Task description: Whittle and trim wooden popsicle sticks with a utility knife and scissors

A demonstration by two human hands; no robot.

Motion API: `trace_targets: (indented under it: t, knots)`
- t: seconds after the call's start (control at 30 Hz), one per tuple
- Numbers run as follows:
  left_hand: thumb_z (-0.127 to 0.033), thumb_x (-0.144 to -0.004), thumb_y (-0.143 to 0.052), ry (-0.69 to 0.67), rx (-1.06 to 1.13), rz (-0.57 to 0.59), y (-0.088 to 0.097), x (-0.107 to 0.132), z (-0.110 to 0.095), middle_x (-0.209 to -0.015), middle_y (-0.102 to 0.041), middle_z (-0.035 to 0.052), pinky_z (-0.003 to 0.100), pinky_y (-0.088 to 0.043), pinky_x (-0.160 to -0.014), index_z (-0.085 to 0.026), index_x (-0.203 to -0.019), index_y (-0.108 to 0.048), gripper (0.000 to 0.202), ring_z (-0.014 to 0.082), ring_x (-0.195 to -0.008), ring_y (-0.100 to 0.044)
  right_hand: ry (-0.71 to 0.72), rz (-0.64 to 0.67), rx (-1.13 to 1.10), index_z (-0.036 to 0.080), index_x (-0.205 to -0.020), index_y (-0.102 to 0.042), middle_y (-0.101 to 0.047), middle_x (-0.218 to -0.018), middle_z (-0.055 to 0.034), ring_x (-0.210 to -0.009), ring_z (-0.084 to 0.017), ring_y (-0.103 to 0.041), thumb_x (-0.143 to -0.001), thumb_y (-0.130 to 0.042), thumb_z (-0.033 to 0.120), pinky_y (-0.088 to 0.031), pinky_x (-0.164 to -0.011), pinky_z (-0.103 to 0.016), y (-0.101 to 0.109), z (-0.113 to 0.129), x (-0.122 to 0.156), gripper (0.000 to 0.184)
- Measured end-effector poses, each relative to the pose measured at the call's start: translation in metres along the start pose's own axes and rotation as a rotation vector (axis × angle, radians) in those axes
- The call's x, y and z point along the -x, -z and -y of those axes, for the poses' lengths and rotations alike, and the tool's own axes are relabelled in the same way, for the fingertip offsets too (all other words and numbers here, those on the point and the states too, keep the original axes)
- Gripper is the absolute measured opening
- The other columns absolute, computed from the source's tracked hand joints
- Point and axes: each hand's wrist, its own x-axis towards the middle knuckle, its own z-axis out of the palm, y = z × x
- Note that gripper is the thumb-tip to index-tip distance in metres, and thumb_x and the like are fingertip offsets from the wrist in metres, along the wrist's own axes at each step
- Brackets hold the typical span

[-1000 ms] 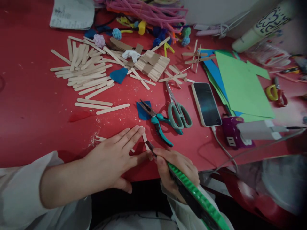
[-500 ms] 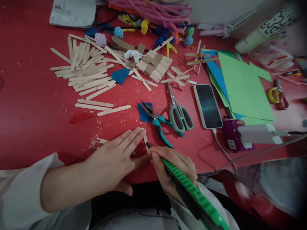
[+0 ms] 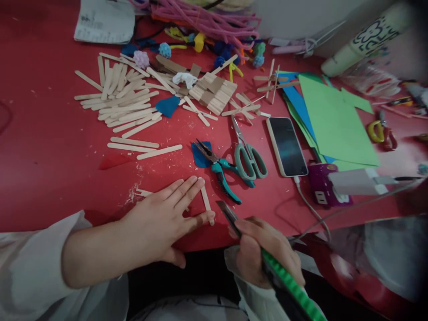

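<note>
Left on the red tabletop (image 3: pixel 43 147) lies a pile of sticks (image 3: pixel 123 104). The left hand (image 3: pixel 163 218) is laid flat, grip apart, its fingertips (image 3: pixel 199 181) touching both ends of one thin stick (image 3: pixel 206 198). Next come pliers (image 3: pixel 221 179), then scissors (image 3: pixel 244 143). The right hand's (image 3: pixel 265 245) grip is clamped around a green cutter (image 3: pixel 287 281), its blade (image 3: pixel 227 213) just beside the thin stick. Farther right: phone (image 3: pixel 287 146), paper (image 3: pixel 337 120).

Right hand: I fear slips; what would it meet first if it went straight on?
Probably the pale wooden stick touched by the left hand; the right hand leads with a green and black cutter, blade height unclear.
</note>
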Motion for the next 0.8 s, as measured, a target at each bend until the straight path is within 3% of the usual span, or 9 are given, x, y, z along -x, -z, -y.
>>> trace_targets:
  t: [0.13, 0.27, 0.63, 0.8]
  knots:
    - [-0.075, -0.048, -0.066, -0.005, -0.014, -0.04, 0.0, 0.0, 0.0, -0.144, -0.034, 0.0224, 0.045, -0.034, -0.101, -0.027, -0.131, -0.049, 0.097, 0.0384, -0.133, -0.032, -0.058, 0.07, -0.022, 0.021, -0.095, -0.062, -0.071, -0.069, 0.0018, -0.048, -0.012, -0.063, -0.085, -0.053, 0.013, -0.055, -0.052, -0.024, -0.001, -0.001, -0.006, 0.016]
    - [-0.075, -0.046, -0.067, -0.008, -0.025, -0.058, -0.001, 0.001, 0.0, -0.144, -0.034, 0.022, 0.044, -0.032, -0.104, -0.026, -0.131, -0.049, 0.1, 0.0377, -0.132, -0.034, -0.1, 0.146, -0.058, 0.021, -0.094, -0.061, -0.071, -0.071, 0.0017, -0.056, -0.012, -0.066, -0.085, -0.052, 0.011, -0.055, -0.058, -0.023, -0.003, 0.003, -0.01, 0.016]
    - [-0.076, -0.049, -0.065, 0.002, -0.017, -0.053, -0.004, 0.001, -0.001, -0.145, -0.035, 0.0204, 0.045, -0.031, -0.104, -0.027, -0.133, -0.047, 0.099, 0.0369, -0.133, -0.033, -0.057, 0.2, -0.1, 0.019, -0.093, -0.06, -0.069, -0.07, 0.0009, -0.056, -0.012, -0.064, -0.084, -0.052, 0.008, -0.053, -0.056, -0.021, -0.005, 0.001, -0.014, 0.016]
    - [-0.075, -0.046, -0.067, 0.008, -0.034, -0.056, -0.004, 0.001, -0.001, -0.143, -0.038, 0.0215, 0.044, -0.033, -0.103, -0.024, -0.124, -0.055, 0.095, 0.0365, -0.131, -0.036, -0.033, 0.279, -0.112, 0.017, -0.092, -0.058, -0.069, -0.069, -0.0008, -0.055, -0.011, -0.064, -0.085, -0.05, 0.007, -0.052, -0.055, -0.021, -0.007, 0.004, -0.02, 0.014]
